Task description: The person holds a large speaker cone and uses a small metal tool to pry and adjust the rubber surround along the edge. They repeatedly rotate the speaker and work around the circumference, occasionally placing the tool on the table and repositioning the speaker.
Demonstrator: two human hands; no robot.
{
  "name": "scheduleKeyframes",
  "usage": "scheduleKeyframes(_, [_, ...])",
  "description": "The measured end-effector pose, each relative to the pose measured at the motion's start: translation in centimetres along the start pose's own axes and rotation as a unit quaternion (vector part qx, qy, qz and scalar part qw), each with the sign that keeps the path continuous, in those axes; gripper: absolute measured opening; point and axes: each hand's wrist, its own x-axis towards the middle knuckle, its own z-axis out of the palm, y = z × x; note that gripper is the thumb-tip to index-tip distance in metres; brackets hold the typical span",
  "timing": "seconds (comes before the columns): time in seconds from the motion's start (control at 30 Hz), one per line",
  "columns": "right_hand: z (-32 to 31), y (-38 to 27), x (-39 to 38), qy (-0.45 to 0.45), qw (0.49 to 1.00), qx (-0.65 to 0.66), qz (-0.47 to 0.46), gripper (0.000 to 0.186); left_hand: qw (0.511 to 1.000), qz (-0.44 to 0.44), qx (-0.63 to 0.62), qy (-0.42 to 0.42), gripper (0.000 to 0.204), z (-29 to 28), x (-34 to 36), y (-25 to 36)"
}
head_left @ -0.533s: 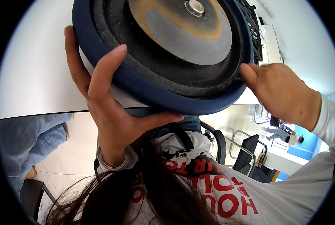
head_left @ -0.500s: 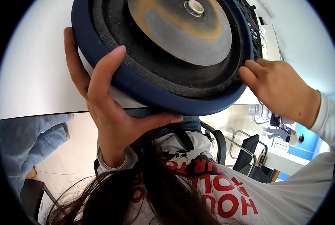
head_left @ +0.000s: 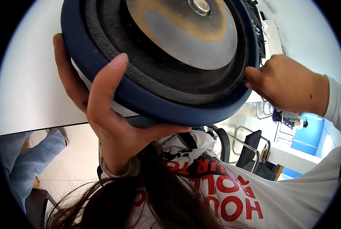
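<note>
At upper centre we see a blue-rimmed disc (head_left: 166, 78); a white table (head_left: 27, 84) lies at left. The left hand (head_left: 111, 126) grasps the disc's lower-left edge; the right hand (head_left: 288, 86) curls at its right edge, its exact grip unclear to us.

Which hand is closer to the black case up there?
Right: the right hand is just below the black case in the picture; the left hand is lower left, on the blue-rimmed disc.
</note>
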Motion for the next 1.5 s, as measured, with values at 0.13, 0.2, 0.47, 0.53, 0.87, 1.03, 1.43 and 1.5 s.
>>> scheduleKeyframes(0.13, [-0.7, -1.6, 0.9, -0.072, 0.876, 0.361, 0.311, 0.032, 1.0, -0.021, 0.004, -0.01, 0.124, -0.5, 0.3, 0.4])
scheduleKeyframes(0.2, [-0.7, -1.0, 1.3, -0.122, 0.74, 0.521, 0.409, 0.035, 1.0, -0.022, -0.009, -0.005, 0.123, -0.3, 0.1, 0.1])
scheduleKeyframes(0.47, [-1.8, -2.0, 0.0, -0.095, 0.952, 0.236, 0.171, 0.026, 1.0, -0.022, -0.002, 0.001, 0.121, 0.1, 0.3, -0.1])
scheduleKeyframes(0.53, [-0.7, -1.9, -0.8, -0.058, 0.977, 0.161, 0.125, 0.018, 1.0, -0.022, 0.002, 0.004, 0.12, 0.1, 0.2, -0.1])
scheduleKeyframes(0.87, [-0.2, -0.6, -1.4, -0.009, 0.99, 0.04, 0.137, 0.012, 1.0, -0.009, -0.001, -0.002, 0.12, 0.0, 0.1, 0.1])
scheduleKeyframes(1.03, [1.0, -0.2, -2.5, 0.124, 0.989, 0.062, 0.052, 0.011, 1.0, -0.026, 0.01, 0.01, 0.116, -0.1, 0.3, 0.5])
scheduleKeyframes(1.43, [3.7, 0.7, -2.1, 0.235, 0.964, -0.118, -0.025, 0.015, 0.992, -0.011, 0.076, 0.098, 0.096, 1.6, 0.8, 0.2])
scheduleKeyframes(1.5, [3.9, 1.0, -2.1, 0.234, 0.967, -0.094, -0.037, 0.021, 0.991, -0.01, 0.08, 0.106, 0.094, 1.8, 0.8, 0.2])
